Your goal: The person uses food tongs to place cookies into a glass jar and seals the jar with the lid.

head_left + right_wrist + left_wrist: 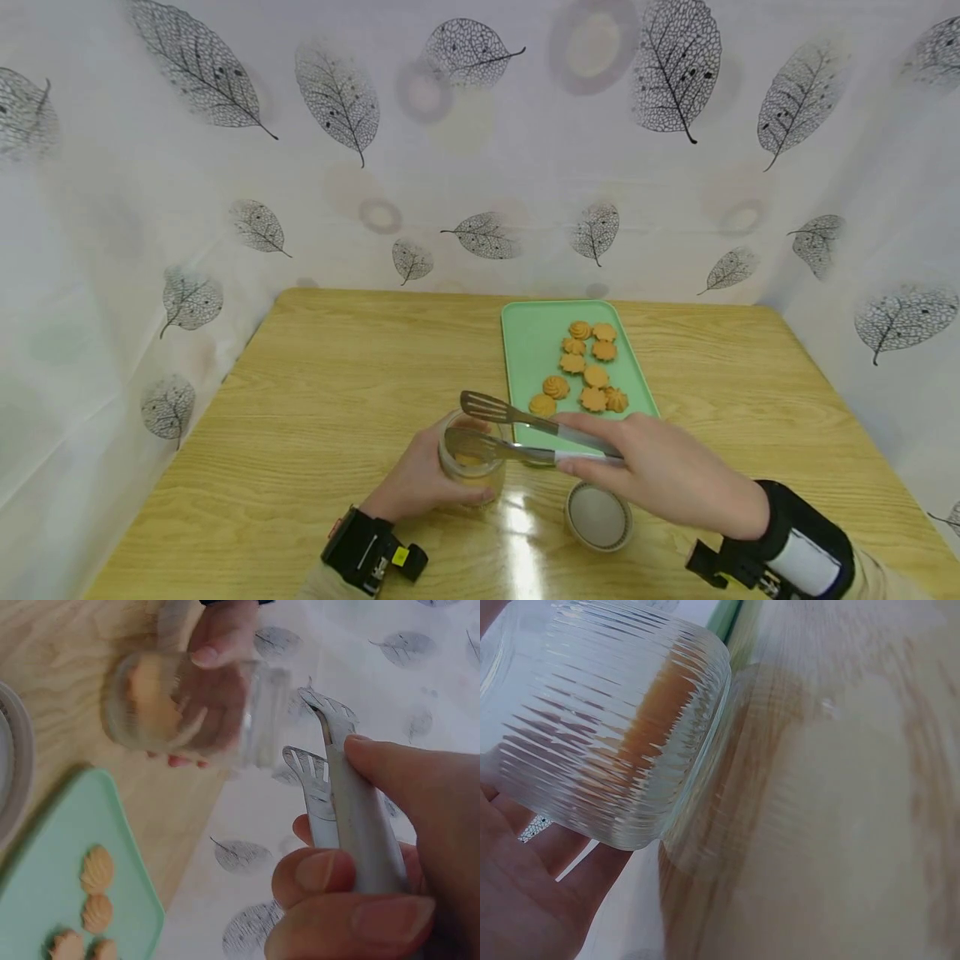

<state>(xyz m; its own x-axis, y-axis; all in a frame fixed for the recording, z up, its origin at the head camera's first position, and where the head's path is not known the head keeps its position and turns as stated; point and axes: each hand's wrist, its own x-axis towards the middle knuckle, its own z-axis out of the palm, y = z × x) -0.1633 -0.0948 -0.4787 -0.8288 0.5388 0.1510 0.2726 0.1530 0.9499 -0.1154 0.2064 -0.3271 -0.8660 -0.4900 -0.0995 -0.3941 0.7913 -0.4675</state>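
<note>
My left hand grips a ribbed clear glass jar at the tabletop. A golden-brown cookie layer shows near the jar's bottom through the glass. Metal tongs with slotted tips are held in my right hand, thumb on one side and fingers on the other. In the head view the tongs' spread tips overlap the jar's mouth; in the right wrist view nothing sits between them. Beyond the hands lies a mint green tray with several cookies on its surface.
A round lid lies on the wooden table, below the right hand and close to the tray's near edge. A white curtain with leaf prints surrounds the table at the back and sides.
</note>
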